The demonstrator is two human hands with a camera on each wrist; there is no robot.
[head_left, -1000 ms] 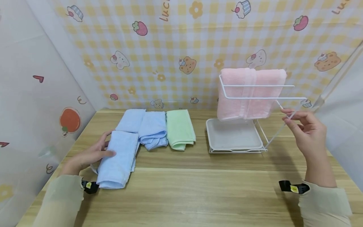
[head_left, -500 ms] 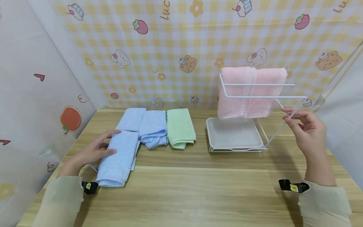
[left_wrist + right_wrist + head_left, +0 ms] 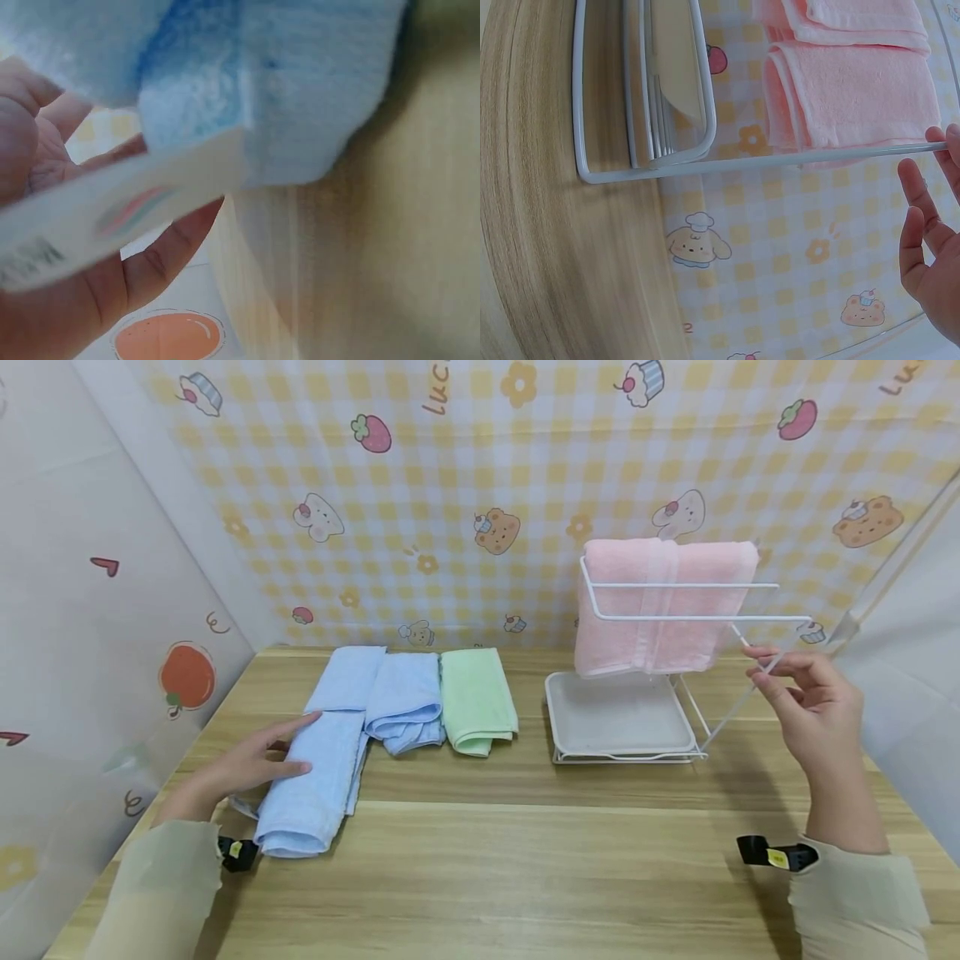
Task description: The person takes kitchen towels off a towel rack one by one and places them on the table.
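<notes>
In the head view, my left hand (image 3: 251, 764) rests at the left edge of a folded light-blue towel (image 3: 311, 793), thumb and index finger spread over its top. A white label (image 3: 127, 206) on this towel crosses in front of the palm in the left wrist view. Two more folded blue towels (image 3: 348, 681) and a green towel (image 3: 476, 697) lie beyond and beside it. At the right, my right hand (image 3: 813, 697) holds the slanted side bar of a white wire towel rack (image 3: 701, 619). A folded pink towel (image 3: 622, 647) hangs over its rear bar.
A shallow pale tray (image 3: 615, 718) sits in the base of the rack. Everything stands on a wood-grain table (image 3: 525, 868). A yellow checked cloth (image 3: 450, 485) covers the back, and a white printed sheet (image 3: 97, 652) closes the left side.
My left index finger has come onto the far left corner of the near blue towel, and that towel has shifted slightly towards me. My right hand and the rack keep their places.
</notes>
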